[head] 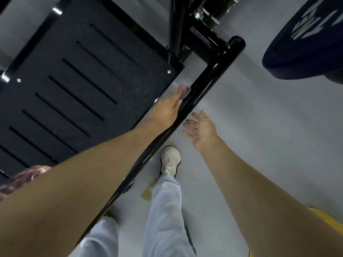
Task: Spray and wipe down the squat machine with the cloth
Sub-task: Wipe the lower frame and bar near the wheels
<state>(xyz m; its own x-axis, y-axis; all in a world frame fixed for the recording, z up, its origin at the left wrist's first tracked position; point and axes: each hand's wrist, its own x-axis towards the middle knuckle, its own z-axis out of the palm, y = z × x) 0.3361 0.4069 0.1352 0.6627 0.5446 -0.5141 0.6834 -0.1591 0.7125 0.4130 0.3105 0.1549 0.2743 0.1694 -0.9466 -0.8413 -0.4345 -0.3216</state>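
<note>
Gripping a small pinkish cloth point(184, 89), L hand point(168, 108) lies against the tube point(209, 80) of the machine point(204, 41), fingers curled round the cloth. Cloth is bunched & blurred at the fingertips, in the gap btw tube & footplate point(74, 75), near the footplate's far right corner. R hand point(201, 130) hangs over the floor point(259, 136) just right of the tube, palm showing, fingers straight & spread, holding nothing.

Tube: glossy black, round, runs diagonally along the footplate's right edge, capped at the far end. Footplate: matt black tread pattern w/ long parallel slots, screws at the corners. Black uprights w/ bolts beyond it. Dark blue disc point(306, 39) w/ white lettering sits well right of the tube. Beige shoe point(170, 160) on the floor below R hand.
</note>
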